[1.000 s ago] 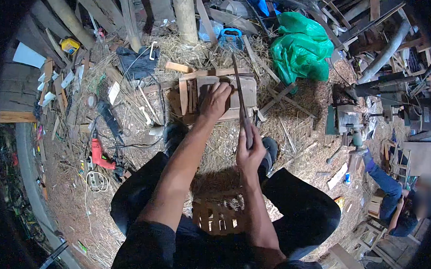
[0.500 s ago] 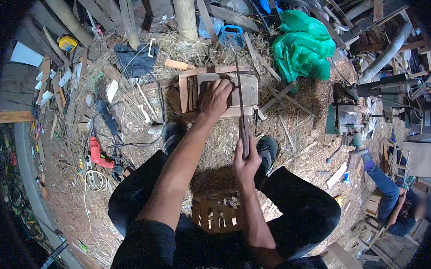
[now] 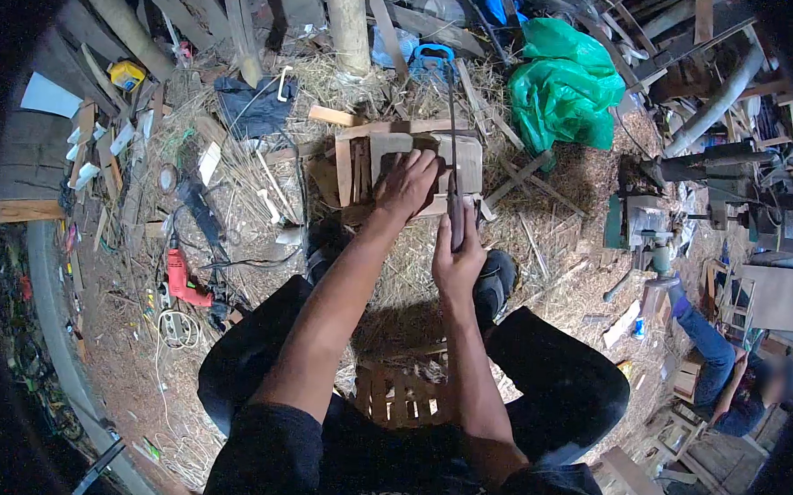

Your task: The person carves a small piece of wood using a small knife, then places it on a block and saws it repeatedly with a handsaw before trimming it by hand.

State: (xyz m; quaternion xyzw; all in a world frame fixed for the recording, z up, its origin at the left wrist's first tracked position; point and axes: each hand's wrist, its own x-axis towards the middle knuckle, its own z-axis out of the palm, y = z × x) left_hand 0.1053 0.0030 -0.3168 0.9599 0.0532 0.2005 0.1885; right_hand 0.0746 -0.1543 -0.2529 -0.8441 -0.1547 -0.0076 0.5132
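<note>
My left hand [image 3: 407,184] presses on a small piece of wood at the middle of a low wooden block [image 3: 469,167]; its fingers are bent over the piece, most of which they hide. My right hand [image 3: 458,257] is wrapped round the handle of a long, thin blade [image 3: 455,135], which looks like a saw or a large knife. The blade points away from me and lies across the block, just right of my left hand. Narrow wood strips [image 3: 361,171] are at the block's left side.
A red drill [image 3: 183,278] with cables lies at the left. Behind the block are a green plastic bag [image 3: 567,87] and a blue-handled object [image 3: 435,59]. A machine [image 3: 645,225] stands at the right, with a seated person [image 3: 744,387] beyond. Straw and wood scraps litter the ground.
My right hand has moved forward, pushing the blade farther away over the block. My left hand stays at the same place on the wood. The view has shifted slightly.
</note>
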